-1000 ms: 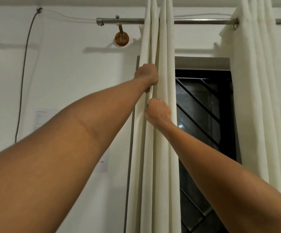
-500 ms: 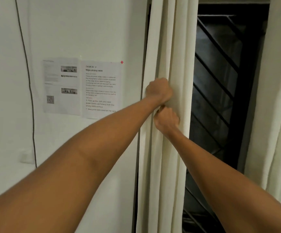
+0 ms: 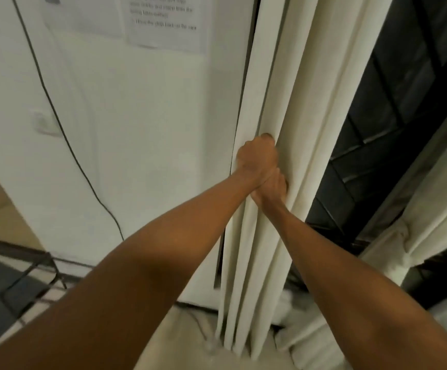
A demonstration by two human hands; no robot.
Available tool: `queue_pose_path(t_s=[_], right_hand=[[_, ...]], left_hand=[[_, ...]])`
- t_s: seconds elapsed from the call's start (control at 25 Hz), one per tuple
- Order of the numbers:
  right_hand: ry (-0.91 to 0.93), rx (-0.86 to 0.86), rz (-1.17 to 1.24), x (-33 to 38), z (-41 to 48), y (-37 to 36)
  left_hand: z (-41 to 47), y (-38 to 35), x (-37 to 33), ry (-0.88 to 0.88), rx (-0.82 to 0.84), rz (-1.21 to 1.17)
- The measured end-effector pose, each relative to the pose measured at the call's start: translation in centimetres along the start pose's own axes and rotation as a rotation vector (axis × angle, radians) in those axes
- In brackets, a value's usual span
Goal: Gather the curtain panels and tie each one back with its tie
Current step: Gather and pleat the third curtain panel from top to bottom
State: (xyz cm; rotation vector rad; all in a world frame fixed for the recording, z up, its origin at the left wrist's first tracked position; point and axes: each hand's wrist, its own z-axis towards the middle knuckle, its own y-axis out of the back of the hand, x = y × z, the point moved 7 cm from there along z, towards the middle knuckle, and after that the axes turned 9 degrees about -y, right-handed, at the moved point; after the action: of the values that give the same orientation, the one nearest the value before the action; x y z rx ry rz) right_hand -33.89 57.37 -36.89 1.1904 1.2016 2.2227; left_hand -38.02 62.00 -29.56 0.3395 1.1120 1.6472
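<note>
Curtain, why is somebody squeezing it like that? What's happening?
A person is bunching up the cream curtain panel next to the dark window. The left hand grips the folds, and the right hand grips them just below, touching it. No tie shows around this panel, so it isn't tied back yet. The other panel on the right looks cinched partway down.
</note>
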Motion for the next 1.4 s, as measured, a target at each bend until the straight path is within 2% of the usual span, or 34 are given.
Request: queue_pose_path(t_s=[0.08,0.2,0.28,0.4,0.48,0.64,0.72,1.04,1.28,1.4], right_hand=[[-0.064,0.081,0.117,-2.8,-1.1,-4.9],[-0.066,0.187,0.336,-7.0,-4.3,-11.5],[-0.069,0.215,0.370,-10.4,-6.4,-16.2],[-0.119,0.302,0.250,-15.0,-9.3,-24.2],[-0.203,0.260,0.165,-18.7,-10.9,-29.2],[-0.171,0.270,-0.004,-24.6,-15.1,-39.1],[-0.135,0.271,-0.041,-27.7,-17.3,-44.5],[-0.192,0.337,-0.232,-40.6,-26.1,-63.9],[-0.185,0.436,-0.334,-45.0,-30.5,-72.0],[-0.234,0.465,-0.319,-45.7,-30.2,-72.3]], left_hand=[[-2.3,-4.8,2.4,0.029,0.036,-0.008],[-6.6,-12.0,5.6,0.066,0.069,-0.023],[-10.2,-17.5,7.1,0.076,0.081,-0.045],[-16.1,-25.4,9.5,0.146,0.114,-0.102],[-19.9,-30.6,11.6,0.206,0.147,-0.148],[-28.1,-40.2,16.3,0.296,0.241,-0.177],[-31.9,-45.3,18.7,0.299,0.290,-0.156],[-44.9,-63.3,24.8,0.267,0.456,-0.143],[-52.4,-72.6,29.2,0.323,0.550,-0.041],[-52.2,-73.8,29.1,0.277,0.600,-0.004]])
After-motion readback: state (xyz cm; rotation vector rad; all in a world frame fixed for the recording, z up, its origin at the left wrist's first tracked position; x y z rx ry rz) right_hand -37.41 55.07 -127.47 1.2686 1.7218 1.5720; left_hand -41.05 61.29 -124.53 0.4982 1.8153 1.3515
